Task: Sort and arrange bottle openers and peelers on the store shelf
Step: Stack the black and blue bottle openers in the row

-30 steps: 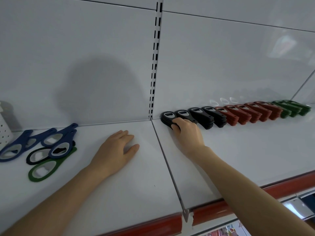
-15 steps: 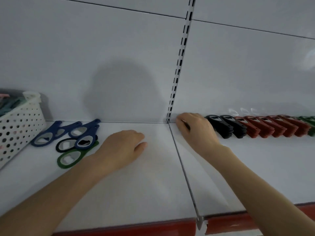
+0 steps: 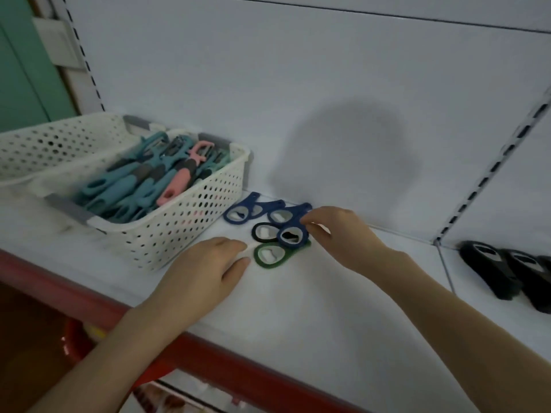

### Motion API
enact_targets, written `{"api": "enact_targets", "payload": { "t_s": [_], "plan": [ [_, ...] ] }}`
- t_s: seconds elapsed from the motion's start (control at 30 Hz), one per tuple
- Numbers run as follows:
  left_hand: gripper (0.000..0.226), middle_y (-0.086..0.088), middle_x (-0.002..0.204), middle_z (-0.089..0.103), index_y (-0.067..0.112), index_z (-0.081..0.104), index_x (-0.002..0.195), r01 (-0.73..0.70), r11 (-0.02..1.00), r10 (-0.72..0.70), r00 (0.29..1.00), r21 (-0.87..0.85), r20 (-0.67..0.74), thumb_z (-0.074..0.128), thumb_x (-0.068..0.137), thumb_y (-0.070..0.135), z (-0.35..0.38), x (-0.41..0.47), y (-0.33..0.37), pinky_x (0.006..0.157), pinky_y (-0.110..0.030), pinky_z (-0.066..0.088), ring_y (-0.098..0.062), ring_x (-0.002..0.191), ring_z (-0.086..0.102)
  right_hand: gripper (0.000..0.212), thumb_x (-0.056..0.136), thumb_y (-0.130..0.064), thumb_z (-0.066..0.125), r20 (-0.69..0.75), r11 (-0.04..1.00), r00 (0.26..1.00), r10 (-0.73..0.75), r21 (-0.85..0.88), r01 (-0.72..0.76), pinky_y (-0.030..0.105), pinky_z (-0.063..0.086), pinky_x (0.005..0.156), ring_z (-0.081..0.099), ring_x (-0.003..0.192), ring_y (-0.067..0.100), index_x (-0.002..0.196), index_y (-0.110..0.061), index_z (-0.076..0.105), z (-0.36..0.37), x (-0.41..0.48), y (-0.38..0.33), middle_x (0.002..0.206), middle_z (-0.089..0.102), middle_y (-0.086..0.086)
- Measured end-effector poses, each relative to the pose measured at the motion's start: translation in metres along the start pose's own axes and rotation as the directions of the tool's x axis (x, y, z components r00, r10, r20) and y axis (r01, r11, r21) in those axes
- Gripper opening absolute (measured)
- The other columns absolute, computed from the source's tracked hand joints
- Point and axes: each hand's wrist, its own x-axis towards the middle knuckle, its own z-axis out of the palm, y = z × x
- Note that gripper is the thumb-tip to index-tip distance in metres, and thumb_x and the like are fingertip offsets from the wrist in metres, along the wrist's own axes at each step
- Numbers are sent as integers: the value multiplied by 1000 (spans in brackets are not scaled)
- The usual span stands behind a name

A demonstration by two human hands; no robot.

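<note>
Hands meet over a small heap of loose ring-headed openers on the white shelf [image 3: 298, 317], just right of the perforated white basket [image 3: 179, 234], as I watch the head camera from my remote desk. The right hand [image 3: 343, 236] has its fingers curled. Thumb and fingertips appear to pinch the handle end of the blue opener [image 3: 290, 234] on top of the heap, on the side away from the basket, though blur keeps me from being sure of the contact. The left hand [image 3: 202, 272] lies palm down in front of the basket's near corner, fingers relaxed and close together, holding nothing. Its thumb is just beside the ring of the green opener [image 3: 269, 255]. A black ring opener [image 3: 264, 232] sits partly under the blue one. Two more blue ones [image 3: 241, 211] lie behind the heap, close to the basket's right side. Peelers [image 3: 134, 186] in teal and pink fill the basket. Well apart, far right of the basket, blocky black openers [image 3: 489, 266] stand in a row.

I judge the ring openers light, stiff and flat, not fragile, and apt to slide on the smooth shelf. Because they overlap, I would take the top one by its narrow handle and lift it clear rather than drag it, steadying the green one with the left hand.
</note>
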Motion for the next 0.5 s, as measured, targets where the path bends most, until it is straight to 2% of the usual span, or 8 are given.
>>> {"api": "enact_targets", "payload": {
  "t_s": [0.07,0.13,0.3,0.37,0.4,0.43,0.5],
  "plan": [
    [44,-6,80,69,6,70,97,21,999,-21,1000,-25,-6,44,83,40,1,-3,-3,55,-33,55,-21,65,65,42,93,-1,39,147,997,989,-26,-65,36,30,36,97,47,120,25,130,-16,51,5,14,1,131,53,5],
    [44,-5,77,67,7,69,96,13,999,-14,999,-32,-37,43,83,40,4,-4,-7,53,-35,55,-19,63,63,52,89,2,39,266,990,963,-35,-125,70,31,35,99,44,123,26,137,-19,42,10,24,7,135,49,6],
    [27,-6,90,68,7,67,109,20,995,-32,992,-100,-120,62,87,23,8,1,-7,71,-35,53,-20,79,63,27,95,-22,45,290,949,957,19,-306,73,28,35,83,48,109,24,119,-16,57,11,29,20,114,56,7],
    [27,-4,96,68,7,66,110,35,982,-65,986,-188,-156,62,87,20,8,5,-4,77,-24,48,-17,87,63,25,96,-25,45,224,961,973,53,-276,11,31,38,78,53,98,25,112,-14,61,8,23,20,104,59,9],
    [26,1,96,68,8,66,110,50,966,-96,981,-254,-171,60,88,21,7,8,-1,77,-14,45,-12,90,63,25,96,-25,45,131,977,989,64,-211,-35,32,39,75,55,92,26,108,-13,63,6,18,18,98,61,10],
    [26,7,94,66,9,65,110,68,939,-134,975,-336,-176,58,89,22,6,11,2,75,-6,42,-4,90,62,23,95,-23,47,18,992,997,71,-105,-68,32,40,73,56,86,26,104,-11,65,4,14,15,92,63,10],
    [29,13,93,63,13,60,114,131,822,-228,968,-554,-109,54,89,27,5,22,10,76,-4,45,6,88,60,17,92,-17,54,-159,992,986,45,124,-25,29,39,67,55,74,24,97,-10,69,2,7,3,82,65,9]
  ]
}}
